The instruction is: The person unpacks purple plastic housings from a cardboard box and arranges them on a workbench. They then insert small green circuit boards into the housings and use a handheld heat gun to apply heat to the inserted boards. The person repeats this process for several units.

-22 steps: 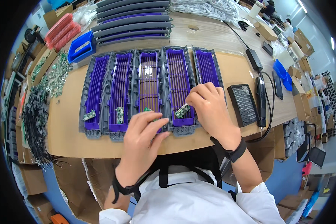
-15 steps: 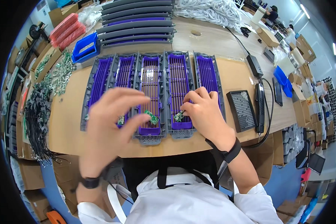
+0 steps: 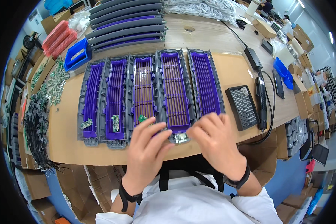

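Note:
Five slotted purple panels in grey plastic frames lie side by side before me. A small green circuit board is at the near end of the fourth panel, between my hands. My right hand has bent fingers pinched together at the board's right edge. Just left of that board is my left hand, its fingers apart and holding nothing. Another circuit board on the third panel is partly covered by the left fingers. Boards also lie on the second panel and the leftmost panel.
Right of the panels are a black tray of small parts and a corded electric screwdriver. Grey-and-purple panels are stacked at the back. A blue bin, loose circuit boards and black cables fill the left side.
My left hand has moved right and nearer to me, off the left panels. My right hand has drawn nearer, and its board has moved to the fourth panel's near end.

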Demonstrator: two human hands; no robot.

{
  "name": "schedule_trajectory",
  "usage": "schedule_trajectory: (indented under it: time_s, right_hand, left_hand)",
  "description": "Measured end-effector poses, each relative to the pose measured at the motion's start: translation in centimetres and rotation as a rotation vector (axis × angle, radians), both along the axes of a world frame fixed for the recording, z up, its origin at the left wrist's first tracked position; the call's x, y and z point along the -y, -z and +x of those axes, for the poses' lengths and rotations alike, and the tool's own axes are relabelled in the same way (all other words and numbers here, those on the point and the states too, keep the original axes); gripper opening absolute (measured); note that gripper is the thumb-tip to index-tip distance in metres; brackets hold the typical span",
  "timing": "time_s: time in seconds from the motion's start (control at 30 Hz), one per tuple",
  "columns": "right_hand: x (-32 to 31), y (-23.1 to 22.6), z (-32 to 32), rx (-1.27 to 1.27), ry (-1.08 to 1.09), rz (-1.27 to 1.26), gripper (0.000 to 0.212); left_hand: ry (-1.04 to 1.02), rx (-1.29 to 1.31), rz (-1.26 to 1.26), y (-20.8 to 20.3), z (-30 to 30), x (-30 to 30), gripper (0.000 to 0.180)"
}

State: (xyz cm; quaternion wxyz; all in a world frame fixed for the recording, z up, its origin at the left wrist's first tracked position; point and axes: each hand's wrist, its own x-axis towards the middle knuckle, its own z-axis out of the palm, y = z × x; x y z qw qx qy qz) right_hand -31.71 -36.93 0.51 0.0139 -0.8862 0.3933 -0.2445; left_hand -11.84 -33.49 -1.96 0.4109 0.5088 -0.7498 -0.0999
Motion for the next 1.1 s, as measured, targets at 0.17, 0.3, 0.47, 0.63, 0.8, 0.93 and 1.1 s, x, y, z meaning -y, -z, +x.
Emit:
schedule_trajectory:
  time_s: [0.17,0.3,0.47,0.63,0.8,0.93,1.1]
  right_hand:
    - [-1.6,3.2,0.5,0.008,0.098,0.021,0.013]
    - [-1.4,3.6,1.1,-0.021,0.14,0.018,0.014]
    - [-1.0,4.4,1.2,0.022,0.142,0.015,0.014]
    - [-0.8,4.5,1.2,0.036,0.145,0.014,0.014]
    - [-0.4,4.5,1.5,0.025,0.178,-0.006,0.014]
    - [0.3,5.1,1.9,0.058,0.218,-0.027,0.015]
    - [0.9,5.0,1.8,0.054,0.226,-0.035,0.017]
  left_hand:
    - [0.084,0.073,0.03,2.1,-0.9,-0.3,0.032]
    - [0.075,0.126,0.024,2.4,-1.0,0.4,0.024]
    - [0.072,0.124,0.054,2.8,-0.8,0.6,0.017]
    - [0.081,0.123,0.063,2.8,-0.7,0.7,0.016]
    - [0.07,0.129,0.045,3.0,-0.8,1.0,0.017]
    - [0.026,0.112,0.032,3.5,-1.4,1.5,0.017]
    - [-0.006,0.119,0.026,3.5,-1.9,1.7,0.018]
